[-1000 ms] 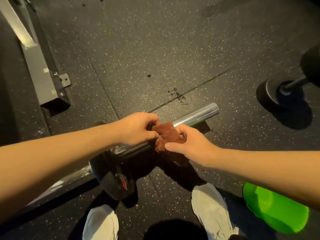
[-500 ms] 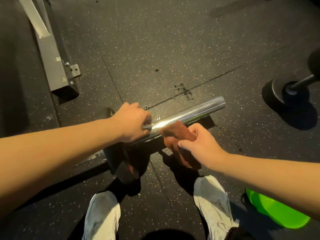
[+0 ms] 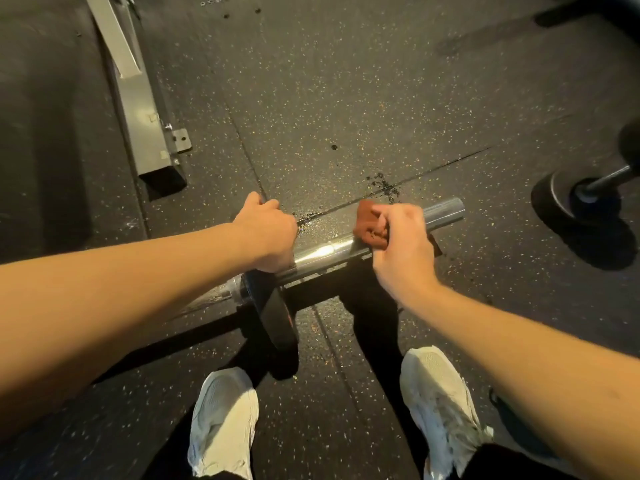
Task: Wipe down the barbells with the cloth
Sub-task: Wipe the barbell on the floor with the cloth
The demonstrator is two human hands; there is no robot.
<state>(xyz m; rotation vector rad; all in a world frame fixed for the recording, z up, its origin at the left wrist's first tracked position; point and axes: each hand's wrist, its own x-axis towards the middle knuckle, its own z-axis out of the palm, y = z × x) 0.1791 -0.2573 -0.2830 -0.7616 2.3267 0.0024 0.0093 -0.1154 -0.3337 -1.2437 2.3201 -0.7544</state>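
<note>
Barbell (image 3: 325, 252) on the gym floor (image 3: 346, 81), both my hands on it, cloth (image 3: 369, 223) under the right.

The speckled rubber floor carries a grey metal beam (image 3: 138, 98) at upper left and a dumbbell (image 3: 568, 195) at the right edge. The barbell lies just ahead of my white shoes (image 3: 225, 420), its chrome sleeve pointing right, with a black plate (image 3: 273, 317) on it. My left hand (image 3: 268, 233) curls round the sleeve just beside the plate. My right hand (image 3: 401, 244) has its fingers bunched tight on the rust-red cloth, pressing it onto the sleeve near the end.
</note>
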